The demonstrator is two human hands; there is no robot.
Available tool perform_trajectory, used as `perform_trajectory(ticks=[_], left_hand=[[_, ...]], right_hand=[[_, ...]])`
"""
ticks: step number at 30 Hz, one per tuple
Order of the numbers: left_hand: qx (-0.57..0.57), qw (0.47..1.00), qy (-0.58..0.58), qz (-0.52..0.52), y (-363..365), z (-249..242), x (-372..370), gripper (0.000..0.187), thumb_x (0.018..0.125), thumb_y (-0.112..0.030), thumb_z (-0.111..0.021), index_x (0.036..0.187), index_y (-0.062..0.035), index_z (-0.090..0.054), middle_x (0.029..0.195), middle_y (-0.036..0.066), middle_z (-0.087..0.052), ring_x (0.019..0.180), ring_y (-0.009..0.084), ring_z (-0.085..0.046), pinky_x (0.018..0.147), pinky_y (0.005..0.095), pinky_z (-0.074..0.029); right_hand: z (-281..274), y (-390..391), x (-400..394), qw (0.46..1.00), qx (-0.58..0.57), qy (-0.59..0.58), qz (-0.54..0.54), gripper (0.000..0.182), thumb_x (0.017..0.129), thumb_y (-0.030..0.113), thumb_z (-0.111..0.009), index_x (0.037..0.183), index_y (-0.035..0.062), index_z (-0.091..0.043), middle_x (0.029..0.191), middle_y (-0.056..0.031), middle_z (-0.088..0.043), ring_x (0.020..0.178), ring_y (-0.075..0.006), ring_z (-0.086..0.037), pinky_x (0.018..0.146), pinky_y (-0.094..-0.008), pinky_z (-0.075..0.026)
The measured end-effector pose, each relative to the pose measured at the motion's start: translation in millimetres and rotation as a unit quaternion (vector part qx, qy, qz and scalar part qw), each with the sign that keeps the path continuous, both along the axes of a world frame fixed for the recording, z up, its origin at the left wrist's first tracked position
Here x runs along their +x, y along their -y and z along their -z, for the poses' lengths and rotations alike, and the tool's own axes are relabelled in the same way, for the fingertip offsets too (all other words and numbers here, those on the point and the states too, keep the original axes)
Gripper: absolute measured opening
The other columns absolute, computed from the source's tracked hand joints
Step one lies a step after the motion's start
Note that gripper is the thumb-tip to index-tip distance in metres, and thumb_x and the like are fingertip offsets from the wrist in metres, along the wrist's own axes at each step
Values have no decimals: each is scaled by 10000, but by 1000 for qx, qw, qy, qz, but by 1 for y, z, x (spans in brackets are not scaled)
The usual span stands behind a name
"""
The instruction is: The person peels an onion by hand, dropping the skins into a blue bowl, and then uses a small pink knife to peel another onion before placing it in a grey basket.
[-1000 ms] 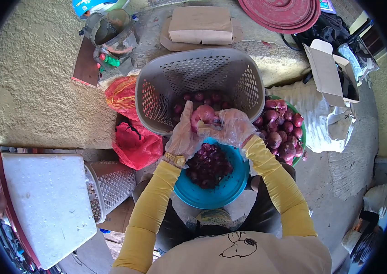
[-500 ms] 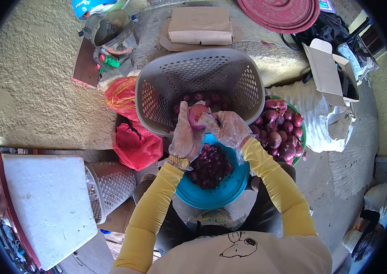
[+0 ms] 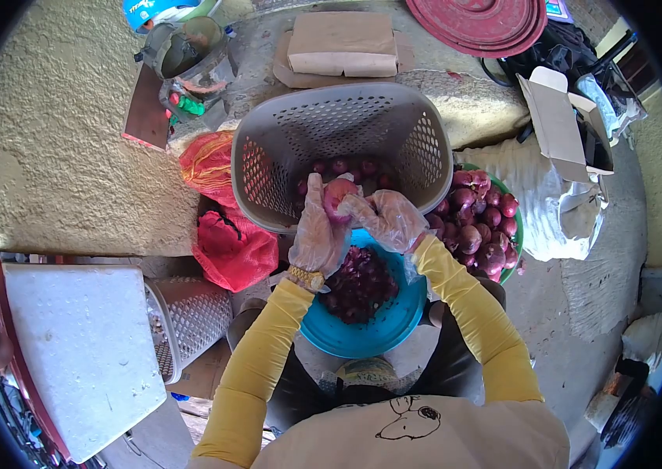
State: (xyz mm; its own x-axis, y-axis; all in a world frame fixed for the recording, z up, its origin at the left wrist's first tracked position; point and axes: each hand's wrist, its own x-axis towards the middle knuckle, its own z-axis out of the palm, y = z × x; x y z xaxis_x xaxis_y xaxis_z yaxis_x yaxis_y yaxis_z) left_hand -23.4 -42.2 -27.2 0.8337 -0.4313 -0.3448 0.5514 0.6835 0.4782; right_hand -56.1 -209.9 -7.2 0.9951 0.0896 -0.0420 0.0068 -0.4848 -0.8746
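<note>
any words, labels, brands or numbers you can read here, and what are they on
None can be read for certain.
Blue helmet: white lettering, cut off by the picture's edge and too blurred to read.
Shirt: a black line drawing only, no words.
Gold wristwatch on the left hand: dial too small to read.
Onion, right hand, grey basket and blue bowl: no text visible.

Not much to read here, honestly. The only lettering I can spot is some white print on the blue helmet-looking thing [image 3: 147, 9] at the top left of the frame, and it's cut off by the edge and too small to make out. The shirt [image 3: 417, 434] at the bottom centre has a line drawing on it, no words.
</note>
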Motion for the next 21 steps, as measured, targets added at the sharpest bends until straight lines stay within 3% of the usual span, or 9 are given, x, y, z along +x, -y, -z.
perform_trajectory(ticks=[5, 7, 10, 11, 13, 15, 18, 20, 21], left_hand=[[4, 1000, 24, -3, -2, 3, 1, 689, 1079, -603, -462, 1352, 22, -564, 1158, 162, -664, 1075, 293, -658, 1010, 459, -546], [-5, 999, 31, 7, -1, 0, 2, 685, 1078, -601, -468, 1348, 21, -566, 1160, 162, -664, 1071, 291, -659, 1005, 461, -550], [27, 999, 6, -22, -4, -2, 4, 676, 1072, -609, -475, 1341, 3, -576, 1151, 155, -667, 1054, 285, -658, 978, 462, -560], [18, 999, 17, 20, -12, -3, 8, 669, 1069, -612, -481, 1337, -7, -580, 1144, 151, -670, 1036, 280, -660, 960, 458, -565], [9, 998, 28, 61, -20, -13, 14, 661, 1066, -615, -486, 1332, -18, -585, 1137, 148, -673, 1018, 275, -662, 942, 454, -571], [97, 994, 40, -9, -26, -25, 21, 634, 1063, -603, -505, 1333, -36, -590, 1115, 143, -678, 976, 268, -667, 901, 437, -582], [84, 996, 23, -15, -38, -30, 30, 573, 1066, -556, -542, 1302, -37, -599, 1092, 133, -671, 913, 258, -676, 821, 422, -599], [36, 999, 27, -5, -41, -24, 32, 540, 1062, -512, -579, 1302, -29, -599, 1092, 143, -666, 938, 278, -679, 851, 436, -609], [31, 999, 8, 5, -40, -23, 32, 550, 1072, -499, -557, 1323, -11, -580, 1124, 166, -660, 977, 294, -675, 897, 462, -600]], right_hand=[[-5, -1, 2, 999, 30, -28, -13, 694, 979, 660, -583, 818, 5, -746, 716, -267, -651, 697, -447, -629, 684, -512, -484], [-28, 1, 1, 989, 22, -147, -10, 612, 1020, 580, -597, 992, 2, -798, 773, -222, -719, 703, -327, -680, 740, -410, -538], [-26, -2, -6, 996, 76, -38, -14, 605, 991, 608, -622, 978, 33, -807, 752, -213, -708, 694, -363, -688, 714, -426, -551], [-29, 1, -6, 996, 77, -37, -15, 605, 991, 608, -622, 978, 33, -807, 752, -213, -708, 694, -363, -688, 714, -426, -551], [-41, 9, -6, 968, -142, 43, -202, 642, 940, 681, -639, 966, 64, -814, 740, -209, -702, 714, -407, -699, 689, -465, -562], [-43, 5, -8, 953, -182, 15, -241, 672, 917, 720, -634, 955, 74, -816, 743, -209, -704, 721, -419, -699, 686, -487, -559], [-41, -7, -17, 932, -235, -20, -276, 757, 863, 819, -595, 902, 96, -816, 726, -208, -697, 725, -435, -695, 668, -522, -552], [-28, -16, -21, 887, -364, -69, -276, 773, 853, 837, -580, 857, 97, -805, 713, -205, -690, 725, -433, -700, 679, -520, -553], [-18, -19, -22, 887, -364, -70, -274, 773, 853, 837, -580, 857, 97, -805, 713, -205, -690, 725, -433, -700, 679, -520, -553]])
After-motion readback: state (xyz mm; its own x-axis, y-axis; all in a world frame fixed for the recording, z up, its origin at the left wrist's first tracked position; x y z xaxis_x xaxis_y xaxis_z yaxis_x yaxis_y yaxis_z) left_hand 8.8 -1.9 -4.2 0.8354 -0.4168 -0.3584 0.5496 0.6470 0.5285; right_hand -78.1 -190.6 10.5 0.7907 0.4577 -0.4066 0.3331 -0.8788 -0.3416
